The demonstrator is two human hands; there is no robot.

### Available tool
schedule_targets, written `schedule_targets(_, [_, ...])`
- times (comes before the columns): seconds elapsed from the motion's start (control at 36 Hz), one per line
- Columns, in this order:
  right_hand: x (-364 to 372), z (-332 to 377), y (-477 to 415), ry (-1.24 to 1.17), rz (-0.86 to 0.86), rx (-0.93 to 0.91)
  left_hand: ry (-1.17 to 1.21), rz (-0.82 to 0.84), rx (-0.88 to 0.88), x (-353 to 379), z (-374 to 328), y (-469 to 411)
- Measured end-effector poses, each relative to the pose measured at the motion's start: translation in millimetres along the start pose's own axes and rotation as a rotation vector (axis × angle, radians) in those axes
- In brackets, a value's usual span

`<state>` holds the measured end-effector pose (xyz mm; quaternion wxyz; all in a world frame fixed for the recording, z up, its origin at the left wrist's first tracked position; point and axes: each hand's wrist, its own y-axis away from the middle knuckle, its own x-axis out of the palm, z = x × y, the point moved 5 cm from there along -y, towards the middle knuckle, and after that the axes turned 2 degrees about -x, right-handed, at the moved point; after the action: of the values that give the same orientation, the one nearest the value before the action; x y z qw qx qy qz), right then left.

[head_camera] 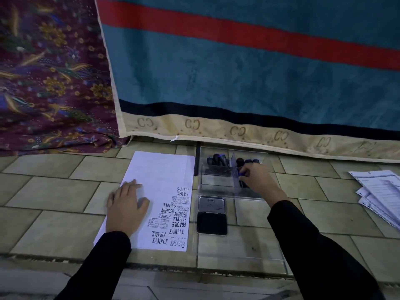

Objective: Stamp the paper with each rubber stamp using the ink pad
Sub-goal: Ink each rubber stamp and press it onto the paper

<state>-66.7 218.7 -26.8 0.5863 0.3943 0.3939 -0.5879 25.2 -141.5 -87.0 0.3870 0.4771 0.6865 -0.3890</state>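
Head camera: on a tiled floor, an open ink pad (211,224) lies with the stamped paper (155,180) just to its left. The left hand (126,210) presses flat on the sheet, fingers straight. Directly behind the ink pad stands a clear tray (216,182). There the right hand (255,177) curls round a dark stamp (242,181), near more stamps (217,160). Loose sheets (381,191) lie well right of the ink pad.

Likely a home: tiled floor (54,191), draped blanket (238,72).
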Motion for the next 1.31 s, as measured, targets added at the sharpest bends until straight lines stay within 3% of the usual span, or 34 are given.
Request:
schedule_targets(0.22, [3.1, 5.6, -6.4, 0.110, 0.053, 0.012, 0.006, 0.009, -0.010, -0.4, -0.2, -0.5])
schedule_targets(0.42, [-19.1, 25.3, -18.0, 0.021, -0.162, -0.070, -0.010, -0.014, 0.004, -1.9, -1.3, -0.3])
schedule_targets(0.5, [-14.6, 43.7, -28.9, 0.021, -0.106, -0.168, -0.011, -0.007, 0.004, -1.3, -1.0, -0.1])
schedule_targets(0.61, [2.6, 63.1, -42.0, 0.174, 0.026, -0.232, -0.008, 0.006, -0.005, 0.4, -0.2, -0.6])
schedule_targets(0.81, [9.9, 76.1, -49.0, 0.445, 0.026, -0.266, 0.008, 0.007, -0.002, -0.7, 1.7, -1.0])
schedule_targets(1.03, [-1.2, 75.3, -46.8, 0.212, -0.036, -0.255, 0.016, 0.037, -0.002, -1.3, 3.4, -3.2])
schedule_targets(1.31, [-29.7, 58.8, -17.6, -0.098, -0.262, -0.275, -0.063, 0.169, -0.002, -7.9, 5.3, -27.4])
